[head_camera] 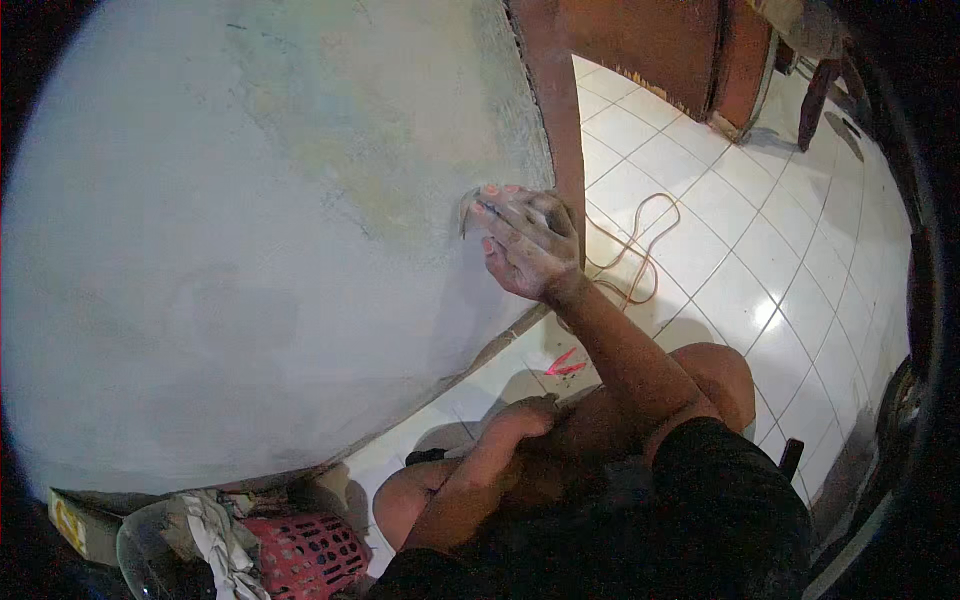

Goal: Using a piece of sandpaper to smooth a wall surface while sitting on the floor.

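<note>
My right hand (532,240), pale with dust, presses a thin piece of what looks like sandpaper (466,214) flat against the painted wall (360,315). Only the sheet's edge shows beyond the fingertips; the palm hides the rest. Around it the wall is whitish, with a patchy greenish-yellow area (360,172) above and to the left. The hand is close to the wall's right-hand edge, beside a brown door frame (570,150). Lower down, my left hand (534,414) rests near my bent legs, in shadow, and its fingers are hard to make out.
A red perforated plastic basket (315,551) stands at lower left, beside crumpled paper (217,547) and a cardboard box (86,525). On the white tiled floor (750,247) lie a looped cord (637,247) and a pink strip (564,364). Brown wooden furniture (652,52) stands at the top.
</note>
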The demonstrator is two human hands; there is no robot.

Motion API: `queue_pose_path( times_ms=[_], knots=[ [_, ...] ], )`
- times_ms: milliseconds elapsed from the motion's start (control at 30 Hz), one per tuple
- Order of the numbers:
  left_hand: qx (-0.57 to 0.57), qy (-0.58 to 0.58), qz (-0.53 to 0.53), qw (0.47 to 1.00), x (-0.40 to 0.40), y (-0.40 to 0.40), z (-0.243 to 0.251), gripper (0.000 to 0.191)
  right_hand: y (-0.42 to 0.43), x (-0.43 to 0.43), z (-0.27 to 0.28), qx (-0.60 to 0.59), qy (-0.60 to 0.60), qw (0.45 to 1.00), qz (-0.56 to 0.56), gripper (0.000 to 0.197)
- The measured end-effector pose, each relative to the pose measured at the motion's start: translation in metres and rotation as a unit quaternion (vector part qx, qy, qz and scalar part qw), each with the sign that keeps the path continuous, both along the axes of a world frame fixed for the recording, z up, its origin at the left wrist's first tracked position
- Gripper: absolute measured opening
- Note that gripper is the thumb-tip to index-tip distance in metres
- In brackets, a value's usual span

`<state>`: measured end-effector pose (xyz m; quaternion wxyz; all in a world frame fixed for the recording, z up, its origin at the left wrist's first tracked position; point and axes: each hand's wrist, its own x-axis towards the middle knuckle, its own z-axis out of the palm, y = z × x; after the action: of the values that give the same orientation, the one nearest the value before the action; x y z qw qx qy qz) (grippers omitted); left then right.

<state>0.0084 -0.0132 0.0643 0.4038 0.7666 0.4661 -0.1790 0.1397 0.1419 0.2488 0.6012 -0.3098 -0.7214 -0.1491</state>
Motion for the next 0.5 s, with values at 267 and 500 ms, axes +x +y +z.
queue_pose_path(
  times_ms=[267, 500],
  knots=[
    [-0.056, 0.054, -0.004, 0.997, 0.005, 0.004, 0.009, 0.064, 0.013, 0.002, -0.008, 0.048, -0.033, 0.998, -0.03, 0.056],
    [0.053, -0.013, 0.025, 0.998, -0.005, -0.005, -0.008, 0.045, 0.005, -0.005, -0.001, 0.039, 0.018, 0.999, -0.001, 0.053]
  ],
)
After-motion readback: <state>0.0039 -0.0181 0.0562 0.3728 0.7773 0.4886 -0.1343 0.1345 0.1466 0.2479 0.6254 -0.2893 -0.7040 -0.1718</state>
